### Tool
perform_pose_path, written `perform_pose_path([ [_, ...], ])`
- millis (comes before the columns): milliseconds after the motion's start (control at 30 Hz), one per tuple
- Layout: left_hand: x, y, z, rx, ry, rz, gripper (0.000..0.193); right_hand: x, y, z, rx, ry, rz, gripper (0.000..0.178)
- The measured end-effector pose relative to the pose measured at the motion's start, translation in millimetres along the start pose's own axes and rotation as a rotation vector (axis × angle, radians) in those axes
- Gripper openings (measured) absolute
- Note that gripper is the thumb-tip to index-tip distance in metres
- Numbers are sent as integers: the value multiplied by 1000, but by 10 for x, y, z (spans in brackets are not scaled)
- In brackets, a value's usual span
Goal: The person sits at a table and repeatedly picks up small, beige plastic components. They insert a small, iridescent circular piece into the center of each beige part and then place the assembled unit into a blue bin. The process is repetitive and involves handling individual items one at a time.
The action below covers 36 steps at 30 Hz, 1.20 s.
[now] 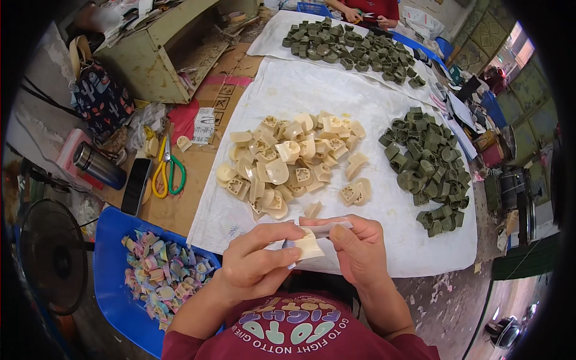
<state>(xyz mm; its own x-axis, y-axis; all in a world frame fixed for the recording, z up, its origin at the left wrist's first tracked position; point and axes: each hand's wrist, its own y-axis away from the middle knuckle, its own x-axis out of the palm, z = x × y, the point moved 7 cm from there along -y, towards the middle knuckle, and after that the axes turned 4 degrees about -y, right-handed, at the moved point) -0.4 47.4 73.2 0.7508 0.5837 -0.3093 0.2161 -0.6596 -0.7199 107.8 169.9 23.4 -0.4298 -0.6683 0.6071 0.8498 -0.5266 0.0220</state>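
Close to my body, my left hand grips a small cream plastic block between thumb and fingers. A pale lavender-white strip lies against the block, partly hidden by my fingers. My right hand pinches the strip's other end between thumb and forefinger. Just beyond my hands lies a heap of similar cream blocks, rounded on one side with hollow, ribbed undersides. A few cream blocks sit apart at its right edge.
A white cloth covers the table, with dark green block piles at right and back. A blue tub of multicoloured scraps stands lower left. Scissors, a phone and a flask lie left. Another person's hand holds scissors at the far end.
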Motion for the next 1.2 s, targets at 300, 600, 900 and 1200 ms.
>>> perform_pose_path([
  [300, 71, 42, 108, -25, -227, -123, 33, 208, 27, 101, -58, 482, -116, 26],
  [600, 40, 17, 256, -214, -105, -211, 26, 161, -82, -17, -393, 588, -85, 17],
  [900, 112, -9, 328, -336, -52, -196, 21, 211, -247, -20, -445, 613, 24, 10],
  [1200, 278, 193, 659, -860, 828, -270, 15, 74, -269, -42, -236, 448, 30, 13],
])
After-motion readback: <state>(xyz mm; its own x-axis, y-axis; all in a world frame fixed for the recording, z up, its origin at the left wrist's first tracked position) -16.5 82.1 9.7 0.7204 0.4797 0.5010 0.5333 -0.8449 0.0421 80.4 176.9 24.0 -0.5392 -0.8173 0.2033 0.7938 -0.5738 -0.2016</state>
